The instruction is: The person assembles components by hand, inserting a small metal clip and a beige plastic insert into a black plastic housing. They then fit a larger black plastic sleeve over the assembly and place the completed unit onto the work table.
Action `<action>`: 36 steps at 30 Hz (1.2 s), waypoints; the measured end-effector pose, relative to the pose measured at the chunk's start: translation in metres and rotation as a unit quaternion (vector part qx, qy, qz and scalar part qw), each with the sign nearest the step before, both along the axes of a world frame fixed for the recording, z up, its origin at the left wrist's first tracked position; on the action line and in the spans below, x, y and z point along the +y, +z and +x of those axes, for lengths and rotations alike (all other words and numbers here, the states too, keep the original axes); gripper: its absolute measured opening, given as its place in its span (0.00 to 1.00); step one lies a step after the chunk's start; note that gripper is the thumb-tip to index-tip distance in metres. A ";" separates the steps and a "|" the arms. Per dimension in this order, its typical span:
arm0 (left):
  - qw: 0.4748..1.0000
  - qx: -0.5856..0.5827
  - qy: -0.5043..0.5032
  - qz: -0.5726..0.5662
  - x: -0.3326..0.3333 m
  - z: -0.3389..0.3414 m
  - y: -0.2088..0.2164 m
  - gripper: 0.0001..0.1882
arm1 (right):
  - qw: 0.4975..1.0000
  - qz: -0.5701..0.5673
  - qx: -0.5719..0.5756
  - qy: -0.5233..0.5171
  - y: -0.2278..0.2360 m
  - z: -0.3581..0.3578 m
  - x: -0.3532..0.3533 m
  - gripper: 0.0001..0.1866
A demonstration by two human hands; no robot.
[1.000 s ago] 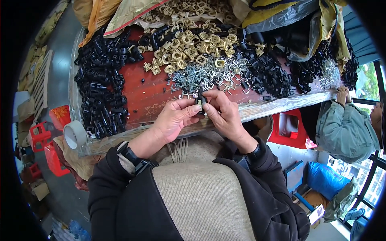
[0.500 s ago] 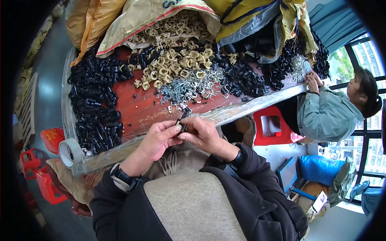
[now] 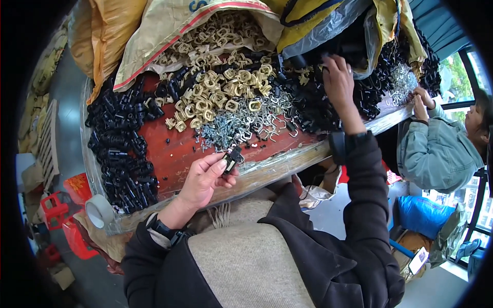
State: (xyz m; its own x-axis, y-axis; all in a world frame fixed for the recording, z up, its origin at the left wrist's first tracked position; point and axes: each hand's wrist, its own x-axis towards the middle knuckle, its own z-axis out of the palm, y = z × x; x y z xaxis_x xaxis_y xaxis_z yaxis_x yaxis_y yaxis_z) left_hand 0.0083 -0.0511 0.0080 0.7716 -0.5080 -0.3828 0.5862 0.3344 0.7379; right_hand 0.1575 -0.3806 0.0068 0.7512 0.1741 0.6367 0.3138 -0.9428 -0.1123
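Observation:
My left hand [image 3: 205,177] is closed on a small black plastic part [image 3: 232,160] with a pale strip on its side, held just above the table's near edge. My right hand [image 3: 339,82] is stretched out to the far right, over a heap of small black parts [image 3: 314,105] and at the mouth of a yellow bag [image 3: 381,32] holding black pieces. Its fingers are bent and blurred; whether they grip anything does not show. Beyond my left hand lie small silvery screws [image 3: 221,131], bent metal hooks [image 3: 269,120] and cream plastic square rings [image 3: 215,95].
Black cylindrical parts [image 3: 118,149] cover the left of the red table [image 3: 172,159]. A sack [image 3: 154,38] spills cream rings at the back. A tape roll [image 3: 100,211] hangs at the left corner. At right a co-worker in a green jacket [image 3: 439,154] handles small parts.
My right hand has left the black part and moved far right to the black heap and the bag. My left hand keeps the part near the same place.

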 end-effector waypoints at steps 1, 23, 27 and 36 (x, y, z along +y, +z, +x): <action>1.000 0.008 0.005 0.006 -0.005 0.002 0.002 0.14 | 0.997 -0.071 -0.009 -0.036 -0.001 0.011 -0.006 0.15; 0.999 0.008 0.038 0.015 0.006 -0.029 0.004 0.14 | 0.457 0.863 0.079 0.199 0.030 -0.091 0.060 0.11; 0.997 0.011 0.080 -0.010 0.016 -0.030 0.010 0.14 | 0.285 0.877 0.285 0.260 0.009 -0.140 0.111 0.13; 0.986 -0.114 0.013 0.117 0.025 -0.039 0.014 0.14 | 0.767 0.342 0.433 0.328 0.013 -0.162 0.165 0.22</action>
State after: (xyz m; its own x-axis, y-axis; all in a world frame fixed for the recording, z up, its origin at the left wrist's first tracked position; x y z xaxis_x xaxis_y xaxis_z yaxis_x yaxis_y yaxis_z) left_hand -0.0304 -0.0261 0.0223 0.8628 -0.4054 -0.3022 0.3893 0.1512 0.9086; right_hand -0.0044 -0.2159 0.0196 0.8373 0.5435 0.0590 0.2233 -0.2415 -0.9444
